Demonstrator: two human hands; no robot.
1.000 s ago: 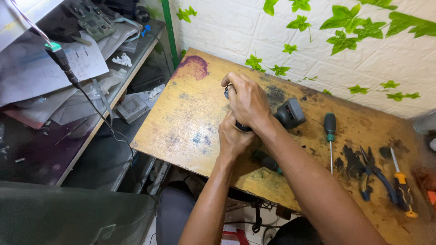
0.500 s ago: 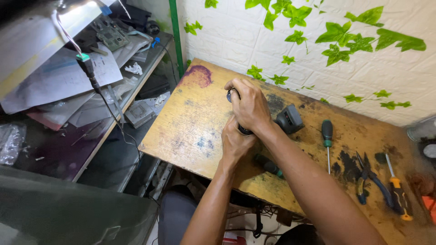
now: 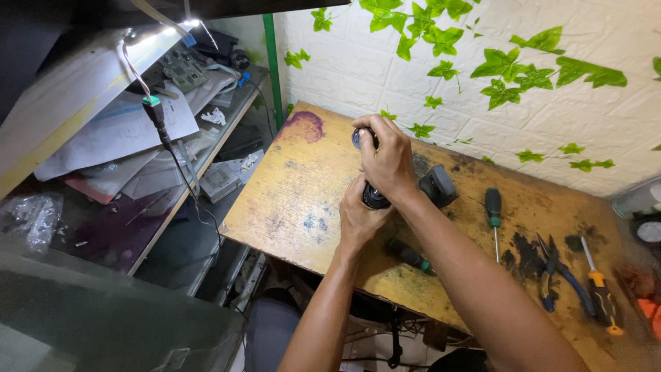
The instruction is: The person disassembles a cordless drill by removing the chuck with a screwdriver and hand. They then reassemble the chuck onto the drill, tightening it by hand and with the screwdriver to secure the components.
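- Over the table's (image 3: 296,200) back-left part, both hands hold a dark cylindrical part (image 3: 375,196).
- Right hand (image 3: 389,162) curls tight over its top; left hand (image 3: 358,217) grips beneath.
- Likely rigid, fairly heavy metal; best held around the barrel.

Two bare forearms, the left hand (image 3: 357,219) and right hand (image 3: 390,164) without gloves, sleeves, rings, watch or other wear.

stained yellow workbench (image 3: 310,200), green-handled screwdriver (image 3: 494,213), white wall (image 3: 385,69) with green leaves
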